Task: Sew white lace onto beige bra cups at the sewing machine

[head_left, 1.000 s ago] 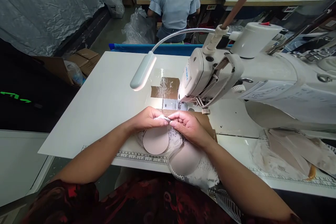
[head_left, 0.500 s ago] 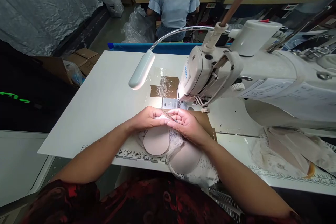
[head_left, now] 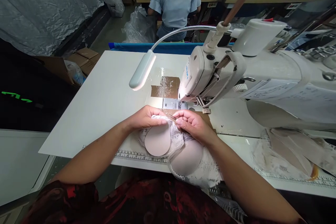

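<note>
Lace bra: here it is, this pale lace bra (head_left: pixel 157 142) at the near edge of the counter (head_left: pixel 86 112) – two smooth cups, one lying on the counter, the other reaching past the edge toward the lap.
Left hand: the left hand (head_left: pixel 147 117) comes in from the lower left, thumb and fingers pinching the lace above the first cup.
Right hand: across from it, the right hand (head_left: pixel 193 125), fingers curled, grips a thin metal tool (head_left: pixel 172 117) between thumb and fingertips – too small to say what kind. The two hands sit close together, apart.
Sewing machine: one white sewing machine (head_left: pixel 212 73) just beyond the hands, its needle area above a metal plate.
Lamp: one lamp (head_left: pixel 142 70) on a bent metal neck, glowing over the work.
Brown patches: two on the counter, one behind the plate (head_left: pixel 168 87), one by the right hand.
Fabric pile: off to the right, pale pieces (head_left: pixel 291 154) overlap, too jumbled to count.
Cardboard box: open on the left, this box (head_left: pixel 54 68) holds clear plastic (head_left: pixel 75 71).
Plastic bags: two on the floor beyond, contents unclear.
Co-worker: one person in a blue shirt (head_left: pixel 177 0), back turned, seated ahead.
</note>
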`<state>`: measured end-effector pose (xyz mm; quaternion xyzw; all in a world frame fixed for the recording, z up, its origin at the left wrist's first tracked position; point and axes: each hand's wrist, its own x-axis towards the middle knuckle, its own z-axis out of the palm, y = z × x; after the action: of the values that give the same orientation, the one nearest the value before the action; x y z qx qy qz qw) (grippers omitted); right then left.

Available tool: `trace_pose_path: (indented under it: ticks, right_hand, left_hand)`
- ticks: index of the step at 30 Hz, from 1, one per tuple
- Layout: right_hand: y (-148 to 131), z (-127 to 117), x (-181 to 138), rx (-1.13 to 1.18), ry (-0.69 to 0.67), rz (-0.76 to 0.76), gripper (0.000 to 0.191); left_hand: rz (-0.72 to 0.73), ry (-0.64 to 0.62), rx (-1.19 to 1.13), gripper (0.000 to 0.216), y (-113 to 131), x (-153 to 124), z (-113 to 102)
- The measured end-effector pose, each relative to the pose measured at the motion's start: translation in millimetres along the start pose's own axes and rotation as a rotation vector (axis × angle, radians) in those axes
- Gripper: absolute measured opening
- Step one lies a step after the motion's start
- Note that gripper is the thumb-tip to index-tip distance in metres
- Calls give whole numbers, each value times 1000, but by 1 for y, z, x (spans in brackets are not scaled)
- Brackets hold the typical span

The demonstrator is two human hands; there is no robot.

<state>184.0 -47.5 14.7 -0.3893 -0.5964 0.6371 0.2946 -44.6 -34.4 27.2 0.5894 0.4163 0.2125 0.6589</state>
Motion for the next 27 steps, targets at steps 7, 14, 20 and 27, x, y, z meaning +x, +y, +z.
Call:
trace_pose_path:
  ticks: [7,14,20,27]
  right_hand:
    - [-4,7,3,-51,-36,-21,22]
    - [-4,11,3,-118,3,-44,19]
    - [-2,9,4,-53,30,-5,24]
    - [-19,-22,-15,-571,30,96,35]
  left_hand:
    - [11,-2,-29,29,-7,2,1]
    - [28,-31,16,28,-5,3,3]
    - [10,-25,14,29,-4,3,4]
    - [-24,-8,58,32,-2,-2,-8]
